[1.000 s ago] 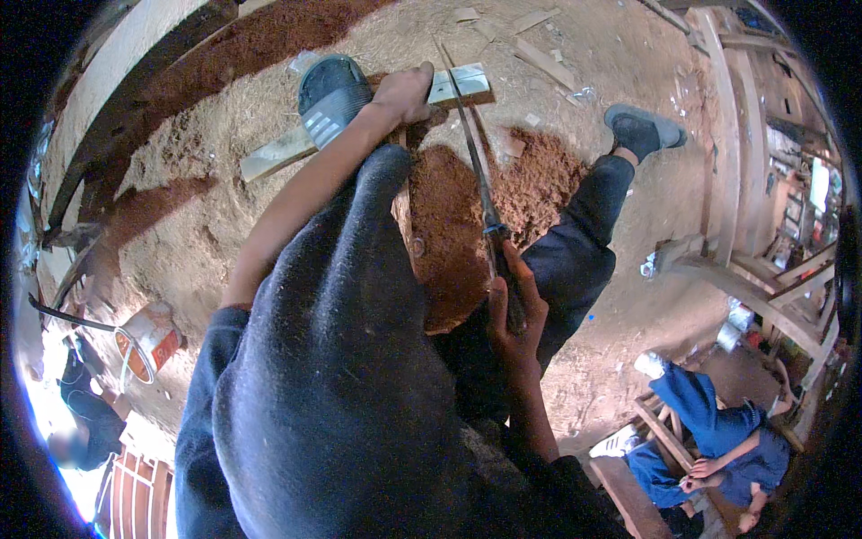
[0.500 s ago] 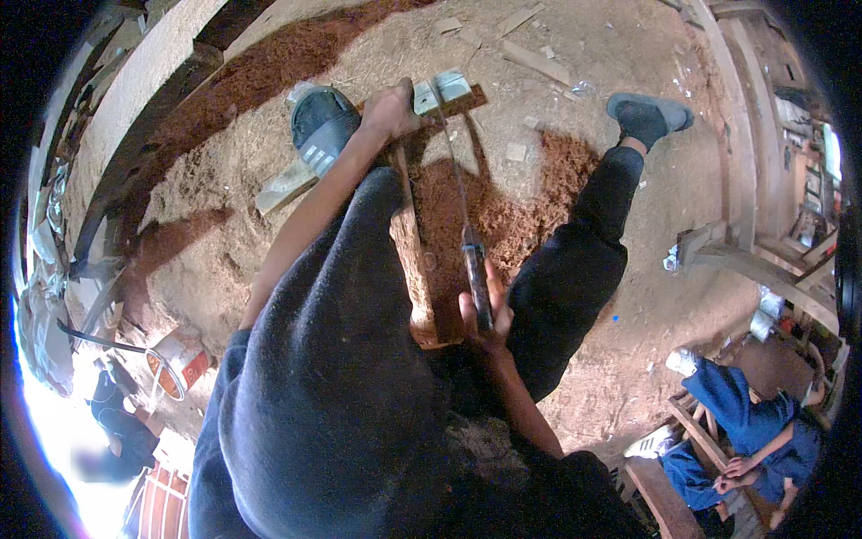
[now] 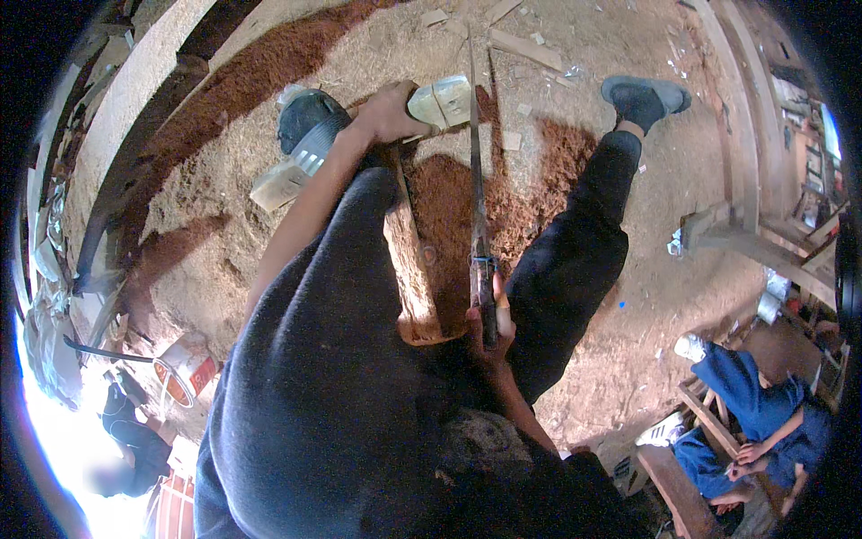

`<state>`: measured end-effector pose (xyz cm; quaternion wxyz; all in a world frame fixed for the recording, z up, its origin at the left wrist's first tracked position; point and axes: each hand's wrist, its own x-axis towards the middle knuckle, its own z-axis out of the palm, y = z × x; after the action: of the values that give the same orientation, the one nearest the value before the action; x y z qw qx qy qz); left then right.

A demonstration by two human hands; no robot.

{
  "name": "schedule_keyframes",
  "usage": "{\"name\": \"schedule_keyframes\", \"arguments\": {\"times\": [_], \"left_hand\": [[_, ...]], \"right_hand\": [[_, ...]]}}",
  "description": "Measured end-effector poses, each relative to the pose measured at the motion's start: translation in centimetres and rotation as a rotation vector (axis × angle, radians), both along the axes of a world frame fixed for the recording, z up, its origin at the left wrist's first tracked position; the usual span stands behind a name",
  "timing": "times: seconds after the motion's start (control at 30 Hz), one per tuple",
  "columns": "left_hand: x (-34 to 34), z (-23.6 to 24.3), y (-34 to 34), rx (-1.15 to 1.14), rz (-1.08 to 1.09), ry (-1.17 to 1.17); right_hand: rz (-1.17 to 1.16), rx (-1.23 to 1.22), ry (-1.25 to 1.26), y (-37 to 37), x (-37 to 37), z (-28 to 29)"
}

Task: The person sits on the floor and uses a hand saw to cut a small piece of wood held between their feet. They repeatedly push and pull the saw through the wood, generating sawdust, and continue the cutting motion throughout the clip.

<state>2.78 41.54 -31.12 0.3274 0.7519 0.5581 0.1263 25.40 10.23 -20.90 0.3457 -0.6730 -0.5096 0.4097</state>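
My left hand [image 3: 386, 115] grips a pale board [image 3: 438, 105] near its right part, across the top of a rough upright-running wooden billet [image 3: 409, 269]. My left foot in a dark slipper [image 3: 308, 128] rests on the board's left part. My right hand [image 3: 489, 331] is closed round the dark handle of a long handsaw [image 3: 477, 207], whose narrow blade points away from me, past the board's right end. Whether the teeth touch the board, I cannot tell. Reddish sawdust [image 3: 438, 198] lies between my legs, under and beside the saw.
Long beams [image 3: 135, 108] line the left; wooden frames [image 3: 745, 242] stand right. A labelled bucket [image 3: 184, 368] lies left. A co-worker in blue [image 3: 745, 386] sits low right with hands on wood; another person [image 3: 135, 431] is low left. Wood offcuts [image 3: 525, 49] lie on the ground beyond.
My right hand and saw handle have come lower in the view, and the blade now lies straighter, shifted right to the board's end. My left hand still grips the board.
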Motion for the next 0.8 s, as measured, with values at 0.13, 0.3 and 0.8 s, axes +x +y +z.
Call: {"name": "schedule_keyframes", "arguments": {"times": [0.13, 0.3, 0.8], "left_hand": [[0.0, 1.0, -1.6, 0.241, -0.049, 0.095], [0.8, 1.6, -1.0, 0.039, 0.011, 0.14], [-0.5, -1.3, 1.2, 0.067, -0.104, 0.08]], "right_hand": [[0.026, 0.171, -0.063, 0.1, -0.1, -1.0], [0.029, 0.201, -0.069, 0.6, 0.2, -1.6], [0.203, 0.073, -0.02, 10.7, -1.8, 1.9]]}}
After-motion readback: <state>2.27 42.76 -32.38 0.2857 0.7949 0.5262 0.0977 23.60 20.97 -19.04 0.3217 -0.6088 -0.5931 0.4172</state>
